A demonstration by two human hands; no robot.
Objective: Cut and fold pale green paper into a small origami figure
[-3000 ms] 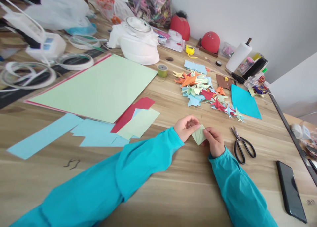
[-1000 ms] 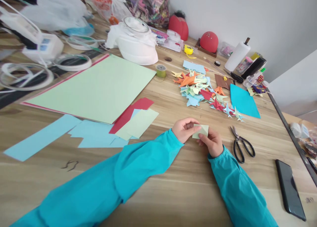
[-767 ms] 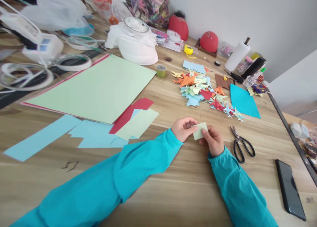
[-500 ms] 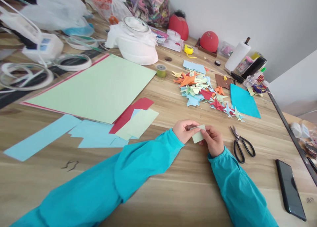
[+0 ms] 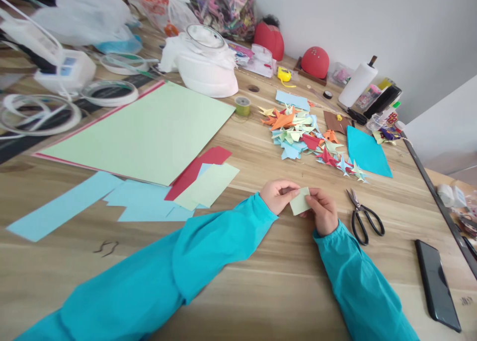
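A small pale green piece of paper (image 5: 299, 203), squarish and apparently folded, is held between my two hands above the wooden table. My left hand (image 5: 278, 196) pinches its left edge, thumb on top. From the other side my right hand (image 5: 322, 209) grips the right edge with thumb and fingers; some of those fingertips are hidden behind the paper. Beyond the hands lies a pile of folded paper figures (image 5: 294, 132) in orange, red, blue and pale green. Black-handled scissors (image 5: 363, 217) rest just right of my right hand.
Left of my hands lie loose pale green (image 5: 208, 184), red and blue paper strips (image 5: 63, 207), below a large green sheet (image 5: 149, 132). A phone (image 5: 437, 284) lies at the right. Farther back are a thread spool (image 5: 242, 106), a turquoise sheet (image 5: 368, 151) and a yellow tape measure (image 5: 283, 74).
My right thumb has shifted slightly to the right on the paper, so more of its face shows. Both hands still hold it in nearly the same place.
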